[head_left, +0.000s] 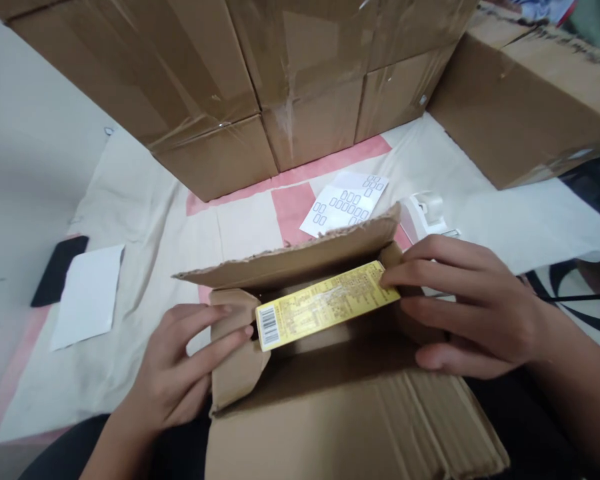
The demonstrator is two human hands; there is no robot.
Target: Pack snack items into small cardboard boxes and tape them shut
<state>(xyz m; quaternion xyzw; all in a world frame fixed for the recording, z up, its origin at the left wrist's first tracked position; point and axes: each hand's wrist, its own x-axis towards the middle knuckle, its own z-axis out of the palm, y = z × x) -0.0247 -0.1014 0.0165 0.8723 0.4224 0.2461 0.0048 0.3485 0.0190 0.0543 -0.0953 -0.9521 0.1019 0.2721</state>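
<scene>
A yellow printed box [325, 303] with a barcode at its left end lies slightly tilted in the mouth of an open cardboard box [300, 427]. The fingertips of my right hand [465, 307] press on the yellow box's right end, and its thumb is bent inward near the carton's right side. My left hand [185, 367] is closed around the carton's left flap [235, 347], with one fingertip close to the barcode end. The carton's flaps stand folded outward, and its far flap has a torn edge. The carton's bottom is mostly hidden in shadow.
Large taped cardboard boxes [305, 80] stand across the back, with another carton [525, 100] at the right. On the cloth lie a printed sheet [347, 200], a white tape dispenser [425, 217], a blank paper [90, 293] and a black phone-like object [57, 270]. A white wall [35, 133] bounds the left.
</scene>
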